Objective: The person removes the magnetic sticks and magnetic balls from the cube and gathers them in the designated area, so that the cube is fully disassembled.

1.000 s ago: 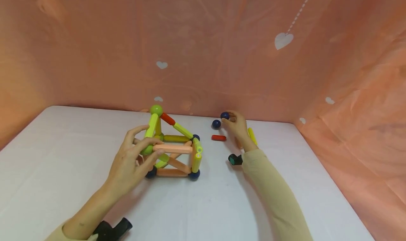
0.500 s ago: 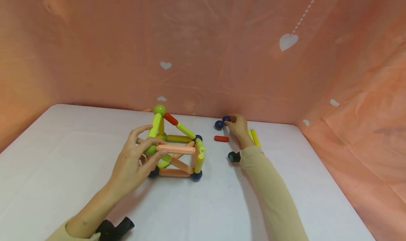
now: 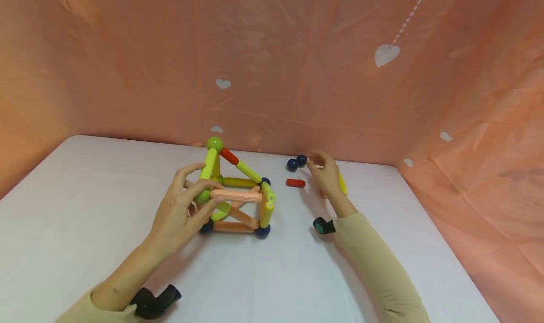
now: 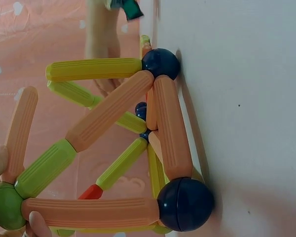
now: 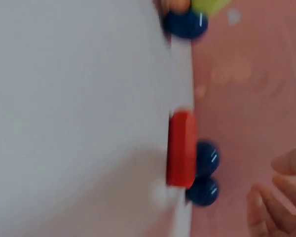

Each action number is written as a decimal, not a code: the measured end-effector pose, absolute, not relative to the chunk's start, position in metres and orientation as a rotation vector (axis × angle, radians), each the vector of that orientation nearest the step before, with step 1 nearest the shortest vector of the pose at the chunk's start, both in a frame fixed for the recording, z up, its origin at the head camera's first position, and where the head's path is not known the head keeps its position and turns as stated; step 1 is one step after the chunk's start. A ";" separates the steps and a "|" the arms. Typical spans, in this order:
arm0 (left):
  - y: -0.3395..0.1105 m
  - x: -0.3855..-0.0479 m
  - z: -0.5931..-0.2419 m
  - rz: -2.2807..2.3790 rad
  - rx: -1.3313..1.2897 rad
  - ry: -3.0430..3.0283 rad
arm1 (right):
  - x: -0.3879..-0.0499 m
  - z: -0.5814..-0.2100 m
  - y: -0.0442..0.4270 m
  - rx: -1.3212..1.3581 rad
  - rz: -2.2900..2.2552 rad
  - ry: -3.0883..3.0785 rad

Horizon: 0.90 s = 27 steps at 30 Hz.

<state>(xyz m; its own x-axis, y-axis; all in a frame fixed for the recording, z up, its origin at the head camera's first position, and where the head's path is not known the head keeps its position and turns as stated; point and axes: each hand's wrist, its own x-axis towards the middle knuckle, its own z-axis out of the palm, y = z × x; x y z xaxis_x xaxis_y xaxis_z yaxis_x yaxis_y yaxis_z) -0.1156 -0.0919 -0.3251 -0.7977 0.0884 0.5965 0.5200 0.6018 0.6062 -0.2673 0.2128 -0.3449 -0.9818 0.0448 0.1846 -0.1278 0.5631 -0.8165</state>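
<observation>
My left hand (image 3: 180, 209) grips a magnetic stick-and-ball frame (image 3: 235, 196) at its left side. In the left wrist view, its fingertips are around a green ball (image 4: 6, 207) at a corner, beside peach sticks. Dark blue balls form the lower corners, and a larger green ball (image 3: 214, 144) tops the frame. A red stick (image 3: 230, 156) and a lime one slope down from it. Farther right, my right hand (image 3: 326, 174) holds nothing, its fingers apart. Just left of it lie two dark blue balls (image 3: 292, 165), side by side. The right wrist view is blurred.
A loose red stick (image 3: 295, 183) lies in front of the two balls. A yellow stick (image 3: 342, 183) is partly hidden behind my right hand. Pink-orange cloth (image 3: 272, 68) with hearts rises behind the white table (image 3: 272, 276). Each wrist wears a black camera (image 3: 324, 225).
My right hand has set its dark blue ball down beside the other, let go and drawn slightly right. My left hand keeps its grip on the frame.
</observation>
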 end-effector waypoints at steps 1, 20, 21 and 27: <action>-0.092 -0.116 -0.325 -1.104 -0.479 -2.312 | -0.261 -0.344 0.212 0.134 1.400 -2.591; -0.094 -0.120 -0.328 -1.114 -0.470 -2.321 | -0.204 -0.352 0.171 1.142 1.665 -2.416; -0.094 -0.120 -0.328 -1.113 -0.469 -2.319 | -0.202 -0.352 0.170 1.146 1.658 -2.398; -0.095 -0.120 -0.326 -1.106 -0.472 -2.316 | -0.200 -0.350 0.164 1.059 1.656 -2.359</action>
